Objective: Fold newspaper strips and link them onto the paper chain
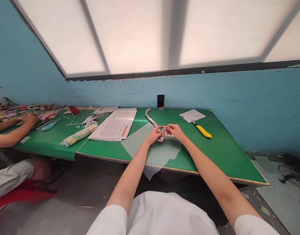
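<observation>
Taking our hands as the middle of a clock dial, with twelve towards the blue wall (111,93), we hold the near part of a narrow zigzag chain of folded, printed paper (150,119) between them. Our left hand (155,135) has its fingers closed on the chain, with a bunched bit showing just below them. Our right hand (174,131) pinches it from the three o'clock side, beside a small white paper piece (169,134). The rest of the chain lies on the green-covered table (220,153), curving away towards eleven.

Under our hands we have a translucent sheet (136,140), overhanging the table's front edge at six. A black-screened phone (160,102) stands upright at twelve, a white printed sheet (192,115) lies at two, and a yellow-handled tool (203,131) at three. Towards nine are stacked newspaper sheets (115,125), then a plastic-wrapped bundle of thin sticks (79,134), and farther out another person's hand (30,119).
</observation>
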`<state>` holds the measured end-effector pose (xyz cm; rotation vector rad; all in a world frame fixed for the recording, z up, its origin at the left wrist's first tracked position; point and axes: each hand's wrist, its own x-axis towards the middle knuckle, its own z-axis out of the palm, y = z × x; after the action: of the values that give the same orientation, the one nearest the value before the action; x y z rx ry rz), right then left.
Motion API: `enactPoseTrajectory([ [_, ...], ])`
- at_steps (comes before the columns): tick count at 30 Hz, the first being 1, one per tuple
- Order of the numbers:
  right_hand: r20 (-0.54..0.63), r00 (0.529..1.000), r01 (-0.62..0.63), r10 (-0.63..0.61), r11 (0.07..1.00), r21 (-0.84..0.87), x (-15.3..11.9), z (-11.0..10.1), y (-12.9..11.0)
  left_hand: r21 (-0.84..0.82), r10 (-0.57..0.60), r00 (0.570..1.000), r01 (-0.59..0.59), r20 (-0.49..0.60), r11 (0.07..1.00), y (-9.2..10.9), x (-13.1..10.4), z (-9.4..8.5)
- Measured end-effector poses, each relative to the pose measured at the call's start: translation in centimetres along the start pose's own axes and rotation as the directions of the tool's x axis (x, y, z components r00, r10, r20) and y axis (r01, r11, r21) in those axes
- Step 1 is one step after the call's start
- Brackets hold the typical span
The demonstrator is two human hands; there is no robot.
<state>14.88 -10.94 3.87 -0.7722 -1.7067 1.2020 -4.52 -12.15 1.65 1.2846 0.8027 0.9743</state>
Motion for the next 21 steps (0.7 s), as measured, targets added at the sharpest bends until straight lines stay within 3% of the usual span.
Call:
enactPoseTrajectory([
  [5,-0.003,1.000,0.014,-0.014,1.000,-0.012,0.03,0.09,0.20,-0.002,-0.004,1.000,0.004,0.009,1.000,0.08,-0.02,0.08],
  [10,-0.097,0.995,0.023,-0.026,0.999,-0.038,0.04,0.25,0.00,-0.002,-0.004,1.000,0.004,0.012,1.000,0.31,-0.11,0.19],
  [21,-0.053,0.998,0.022,-0.023,1.000,-0.012,-0.03,-0.20,-0.15,-0.068,0.024,0.999,-0.022,0.023,0.997,0.08,0.04,-0.03],
])
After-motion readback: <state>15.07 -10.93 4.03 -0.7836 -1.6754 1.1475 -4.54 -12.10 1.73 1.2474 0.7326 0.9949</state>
